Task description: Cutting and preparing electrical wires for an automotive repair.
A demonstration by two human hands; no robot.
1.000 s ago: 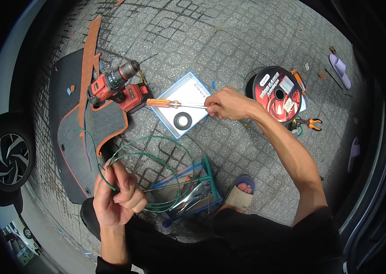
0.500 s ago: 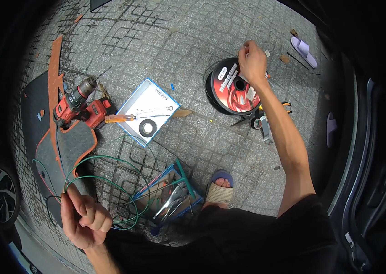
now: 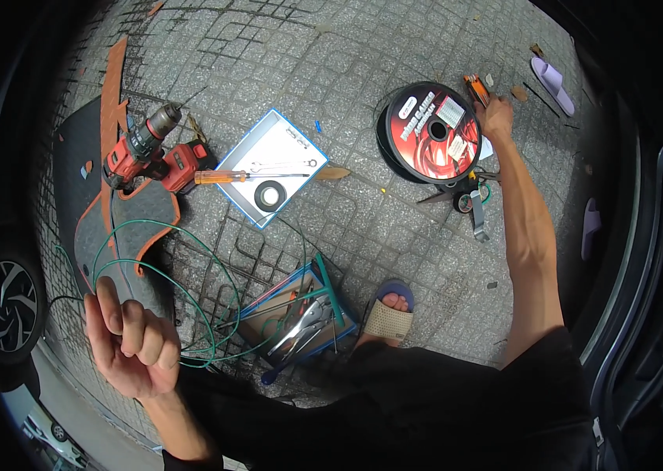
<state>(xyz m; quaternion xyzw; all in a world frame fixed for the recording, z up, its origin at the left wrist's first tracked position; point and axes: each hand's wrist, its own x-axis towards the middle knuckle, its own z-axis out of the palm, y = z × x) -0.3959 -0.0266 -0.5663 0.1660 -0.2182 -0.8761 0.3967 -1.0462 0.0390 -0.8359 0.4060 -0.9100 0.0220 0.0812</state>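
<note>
My left hand [image 3: 131,341] is at the lower left, fist closed around loose loops of thin green wire [image 3: 190,259] that hang over the paving. My right hand [image 3: 496,118] is stretched to the upper right, behind a black and red wire spool [image 3: 433,129]. Its fingertips are against a small orange tool [image 3: 475,88] lying on the ground. Whether the fingers grip the tool is not clear. An orange-handled screwdriver [image 3: 245,177] lies across a white tray [image 3: 269,141] beside a black tape roll [image 3: 270,195].
A red cordless drill [image 3: 151,149] rests on a dark car mat [image 3: 88,204]. A blue box of pliers [image 3: 300,314] sits by my sandalled foot [image 3: 390,314]. Pliers and scissors [image 3: 473,208] lie below the spool. A car wheel [image 3: 2,298] is at the left and purple slippers [image 3: 551,74] at the right.
My right hand left the screwdriver on the white tray and reached right, past the spool, to the orange tool. My left hand kept the green wire.
</note>
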